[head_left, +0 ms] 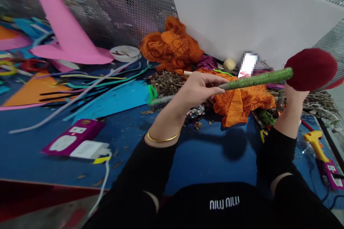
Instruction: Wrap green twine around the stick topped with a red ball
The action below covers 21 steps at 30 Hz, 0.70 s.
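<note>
My left hand [197, 87], a gold bangle at its wrist, pinches the thin grey end of a green-wrapped stem [258, 79] between thumb and fingers. The stem lies nearly level above the table, rising slightly to the right. At its other end is a dark red, round, fabric-looking head [311, 69]. Behind and under that head is my right hand [297, 94]; its fingers are hidden, so their grip does not show. A red edge [335, 84] sticks out to the right of the head. Below, the blue table [215, 164] carries the shadow of stem and head.
Orange cloth [239, 103], dry leaves [166, 82] and twigs [322, 103] lie behind my hands. A phone [248, 65] leans at the back. To the right is a yellow glue gun [314, 141]; a purple power strip [73, 137] and pink paper hat [67, 32] are left.
</note>
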Available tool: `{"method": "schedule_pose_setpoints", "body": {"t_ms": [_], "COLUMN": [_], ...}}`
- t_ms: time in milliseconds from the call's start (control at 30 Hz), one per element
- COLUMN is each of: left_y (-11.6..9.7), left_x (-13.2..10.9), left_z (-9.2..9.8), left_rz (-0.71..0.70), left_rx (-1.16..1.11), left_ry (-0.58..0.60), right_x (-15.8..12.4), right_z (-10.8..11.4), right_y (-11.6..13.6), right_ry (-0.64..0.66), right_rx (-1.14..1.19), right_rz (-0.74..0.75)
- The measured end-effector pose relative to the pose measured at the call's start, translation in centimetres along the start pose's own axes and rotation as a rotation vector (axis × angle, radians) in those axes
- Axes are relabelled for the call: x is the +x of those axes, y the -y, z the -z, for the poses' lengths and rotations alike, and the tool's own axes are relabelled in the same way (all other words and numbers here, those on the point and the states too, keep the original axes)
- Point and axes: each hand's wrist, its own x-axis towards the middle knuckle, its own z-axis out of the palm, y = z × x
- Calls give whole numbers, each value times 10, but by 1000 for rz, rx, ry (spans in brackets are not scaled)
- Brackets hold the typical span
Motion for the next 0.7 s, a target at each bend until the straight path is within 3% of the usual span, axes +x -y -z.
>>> {"method": "schedule_pose_setpoints", "body": {"t_ms": [67, 133, 300, 433, 533, 633, 700], "left_y": [-3, -4, -2, -2, -3, -2, 1], "left_x": [-1, -1, -1, 1, 2, 4, 6], "left_z": [-5, -8, -6, -3, -3, -4, -7], "left_rz": [47, 75, 76, 75, 79, 81, 86], "left_rx": [-96, -169, -261, -283, -295, -314, -320], "left_ry": [-26, -54, -116, -129, -164, -183, -176], "right_x": [-8, -17, -45, -66, -77, -84, -86], "right_z": [-6, -13, -48, -70, -66, -62, -65], "right_y": [19, 44, 106, 130, 136, 142, 148], "right_ry": [-120, -96, 195, 378, 272, 111, 91], "right_rx": [-86, 7, 584, 592, 562, 752, 906], "right_rz": [-56, -9, 298, 323, 338, 386, 386]}}
